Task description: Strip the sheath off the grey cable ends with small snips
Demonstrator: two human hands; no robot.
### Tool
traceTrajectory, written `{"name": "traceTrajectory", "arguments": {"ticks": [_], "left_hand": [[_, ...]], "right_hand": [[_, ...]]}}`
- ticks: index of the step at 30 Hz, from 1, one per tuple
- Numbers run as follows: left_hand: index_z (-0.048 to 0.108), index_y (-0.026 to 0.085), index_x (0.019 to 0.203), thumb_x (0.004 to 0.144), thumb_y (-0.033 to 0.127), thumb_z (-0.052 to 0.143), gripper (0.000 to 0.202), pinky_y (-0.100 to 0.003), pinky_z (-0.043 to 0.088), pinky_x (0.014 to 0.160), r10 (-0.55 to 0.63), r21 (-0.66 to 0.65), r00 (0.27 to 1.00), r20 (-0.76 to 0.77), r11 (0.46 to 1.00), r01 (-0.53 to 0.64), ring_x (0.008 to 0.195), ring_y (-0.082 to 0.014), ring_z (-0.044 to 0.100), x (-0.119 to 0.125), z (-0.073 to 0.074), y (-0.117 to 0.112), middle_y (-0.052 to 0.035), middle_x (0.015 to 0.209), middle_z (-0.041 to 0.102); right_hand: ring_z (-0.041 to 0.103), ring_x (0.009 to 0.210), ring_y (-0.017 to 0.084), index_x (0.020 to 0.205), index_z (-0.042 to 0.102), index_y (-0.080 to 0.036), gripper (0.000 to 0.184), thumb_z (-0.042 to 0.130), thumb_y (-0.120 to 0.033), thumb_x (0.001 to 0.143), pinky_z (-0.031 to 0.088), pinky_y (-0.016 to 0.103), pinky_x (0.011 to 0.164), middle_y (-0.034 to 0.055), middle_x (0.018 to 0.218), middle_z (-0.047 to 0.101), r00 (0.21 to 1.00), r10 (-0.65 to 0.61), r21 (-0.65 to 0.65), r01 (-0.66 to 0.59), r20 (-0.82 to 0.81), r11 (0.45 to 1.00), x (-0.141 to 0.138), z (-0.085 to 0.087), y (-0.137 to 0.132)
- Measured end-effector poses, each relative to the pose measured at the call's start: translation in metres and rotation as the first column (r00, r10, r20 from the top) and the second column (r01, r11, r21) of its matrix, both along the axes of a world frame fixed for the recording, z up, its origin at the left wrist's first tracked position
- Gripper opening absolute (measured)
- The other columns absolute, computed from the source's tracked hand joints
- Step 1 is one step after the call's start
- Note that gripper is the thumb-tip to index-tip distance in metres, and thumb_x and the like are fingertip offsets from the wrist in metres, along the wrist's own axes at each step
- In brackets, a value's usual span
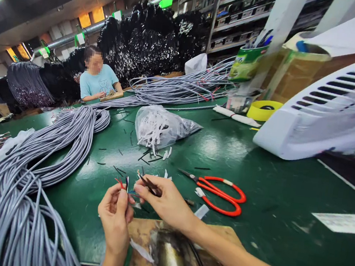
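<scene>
Near the middle of the front edge, my left hand (116, 212) pinches the end of a cable with thin red, dark, white and blue wires (120, 182) fanning out above the thumb. My right hand (163, 197) is closed just beside it, its fingertips close to the wires. A dark, narrow metal tool (151, 186) sits in that hand; its exact kind is hard to make out. Red-handled scissors (218, 194) lie on the green table to the right. Below both hands is a wooden board (225, 236) bearing a plastic-wrapped metal device (170, 255) with a black cord.
Bundles of grey cable (61, 138) cover the left side. A clear bag of white strips (158, 128) lies ahead, with black tube pieces scattered around. At right stand a white fan (283, 134), a yellow tape roll (263, 110) and a green can (246, 63). A co-worker (101, 78) sits across.
</scene>
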State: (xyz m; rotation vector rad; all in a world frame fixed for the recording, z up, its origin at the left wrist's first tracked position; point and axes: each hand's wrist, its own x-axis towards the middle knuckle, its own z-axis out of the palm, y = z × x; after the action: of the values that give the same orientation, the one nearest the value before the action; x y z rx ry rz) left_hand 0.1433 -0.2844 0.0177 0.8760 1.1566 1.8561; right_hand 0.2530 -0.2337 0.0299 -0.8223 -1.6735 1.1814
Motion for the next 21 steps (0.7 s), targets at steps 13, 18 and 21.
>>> {"name": "traceTrajectory", "arguments": {"ticks": [13, 18, 21], "left_hand": [[0.055, 0.014, 0.076, 0.069, 0.043, 0.068, 0.033, -0.01, 0.029, 0.032, -0.092, -0.063, 0.991, -0.095, 0.994, 0.086, 0.035, -0.0031, 0.043, -0.001, -0.003, 0.002, 0.0064, 0.047, 0.051], [0.053, 0.015, 0.079, 0.069, 0.047, 0.067, 0.036, -0.012, 0.03, 0.033, -0.137, -0.123, 0.977, -0.162, 0.985, 0.117, 0.036, -0.0042, 0.043, 0.001, -0.003, 0.001, 0.0065, 0.047, 0.05], [0.052, 0.015, 0.08, 0.072, 0.047, 0.065, 0.035, -0.012, 0.027, 0.033, -0.192, -0.175, 0.959, -0.208, 0.972, 0.157, 0.034, -0.0032, 0.039, 0.003, -0.001, -0.001, 0.0076, 0.045, 0.049]], "right_hand": [[0.048, 0.056, 0.011, 0.071, 0.064, -0.014, 0.011, 0.058, -0.022, 0.075, 0.038, 0.023, 0.052, 0.0023, 0.065, 0.056, 0.993, -0.116, 0.391, 0.107, 0.001, 0.914, 0.009, 0.013, -0.004], [0.05, 0.054, 0.011, 0.068, 0.063, -0.014, 0.011, 0.054, -0.012, 0.074, 0.038, 0.022, 0.052, 0.0014, 0.06, 0.059, 0.993, -0.102, 0.418, 0.071, 0.054, 0.906, 0.008, 0.008, -0.003], [0.048, 0.052, 0.011, 0.065, 0.062, -0.015, 0.014, 0.053, -0.018, 0.076, 0.037, 0.022, 0.05, 0.0008, 0.058, 0.059, 0.992, -0.117, 0.354, 0.09, 0.056, 0.931, 0.008, 0.007, -0.002]]}}
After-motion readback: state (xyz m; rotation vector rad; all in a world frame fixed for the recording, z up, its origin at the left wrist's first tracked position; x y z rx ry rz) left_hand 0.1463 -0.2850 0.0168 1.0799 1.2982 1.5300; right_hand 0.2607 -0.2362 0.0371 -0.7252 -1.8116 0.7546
